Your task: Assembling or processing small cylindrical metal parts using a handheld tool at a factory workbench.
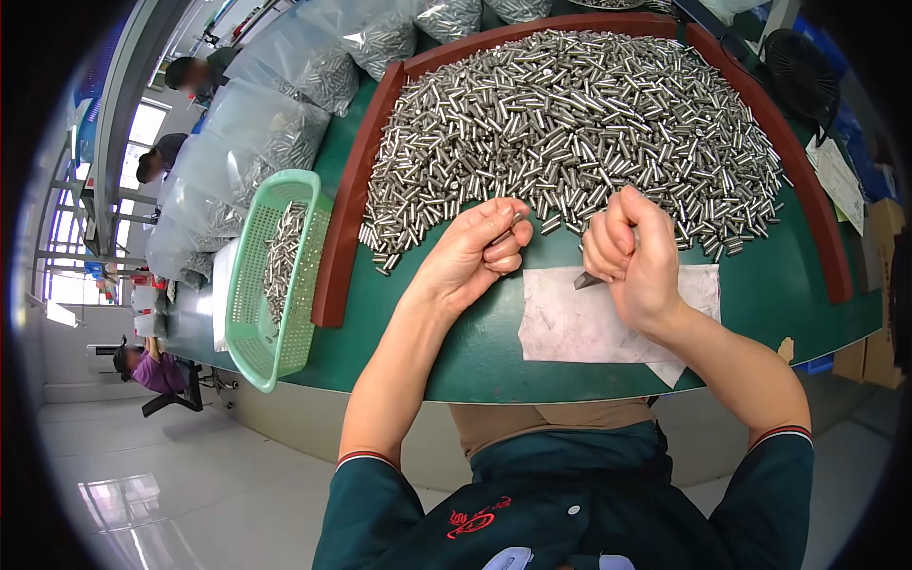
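A big heap of shiny metal pins (570, 123) covers the far middle of the green table. In front of it, my left hand (467, 255) is closed, with a small metal pin (517, 220) pinched at its fingertips. My right hand (642, 261) is closed in a fist around a dark grey tool (587, 281), of which only a short angular end shows below the fingers. That end is over a stained white cloth (560, 328) lying flat on the table. The rest of the tool is hidden in my palm, so its kind cannot be told.
Dark red wooden rails (366, 180) border the heap. A light green plastic basket (306, 332) with pins inside stands at the left. Clear plastic bags (275, 133) of pins line the table's far left. A black fan (803, 76) stands far right. Other people sit at the left.
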### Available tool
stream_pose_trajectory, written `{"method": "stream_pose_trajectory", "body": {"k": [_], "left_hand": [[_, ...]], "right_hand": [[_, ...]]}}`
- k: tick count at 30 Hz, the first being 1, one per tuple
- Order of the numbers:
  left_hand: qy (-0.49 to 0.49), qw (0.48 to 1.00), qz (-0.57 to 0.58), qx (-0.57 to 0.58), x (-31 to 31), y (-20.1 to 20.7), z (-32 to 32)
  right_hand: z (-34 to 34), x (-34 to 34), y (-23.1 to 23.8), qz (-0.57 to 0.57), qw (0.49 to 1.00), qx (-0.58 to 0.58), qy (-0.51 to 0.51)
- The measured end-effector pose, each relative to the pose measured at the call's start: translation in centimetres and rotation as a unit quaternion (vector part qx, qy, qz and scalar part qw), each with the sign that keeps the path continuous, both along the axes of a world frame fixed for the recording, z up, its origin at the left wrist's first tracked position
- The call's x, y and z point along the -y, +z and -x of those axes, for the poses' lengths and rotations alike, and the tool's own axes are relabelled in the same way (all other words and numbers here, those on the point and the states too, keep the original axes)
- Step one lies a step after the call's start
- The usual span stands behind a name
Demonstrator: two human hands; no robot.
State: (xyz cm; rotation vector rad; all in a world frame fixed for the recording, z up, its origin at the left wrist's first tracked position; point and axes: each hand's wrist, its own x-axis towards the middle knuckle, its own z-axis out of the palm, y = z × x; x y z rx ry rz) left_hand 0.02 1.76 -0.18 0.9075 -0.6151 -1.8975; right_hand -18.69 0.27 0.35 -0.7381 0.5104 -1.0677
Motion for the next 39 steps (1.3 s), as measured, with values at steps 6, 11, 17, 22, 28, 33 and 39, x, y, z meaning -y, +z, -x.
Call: {"method": "stream_pose_trajectory", "body": {"k": [6, 11, 17, 22, 28, 33, 39], "left_hand": [[0.01, 1.0, -0.005, -0.01, -0.3, 0.1, 0.0], [0.178, 0.957, 0.133, 0.186, -0.9, 3.6, -2.2], [0.457, 0.406, 0.325, 0.722, -3.9, 10.0, -10.7], [0.347, 0.361, 0.144, 0.854, -5.3, 8.9, -17.9], [0.247, 0.318, 0.229, 0.886, -3.9, 7.2, -14.2], [0.122, 0.584, 0.368, 0.713, 0.3, 4.1, -3.5], [0.045, 0.54, 0.424, 0.726, 0.9, 0.2, -0.6]], "right_hand": [[0.0, -0.1, 0.2, 0.004, 1.0, -0.002, 0.001], [0.1, -0.2, 0.0, 0.007, 1.0, 0.007, -0.006], [0.1, -0.3, 0.3, 0.011, 1.0, 0.011, 0.001], [0.0, -0.3, 0.0, 0.009, 1.0, 0.01, 0.001], [0.4, -0.1, 0.3, 0.01, 1.0, 0.005, 0.002], [0.3, 0.4, -0.2, 0.003, 1.0, 0.003, -0.01], [-0.3, -0.1, 0.3, -0.036, 0.999, 0.036, -0.007]]}}
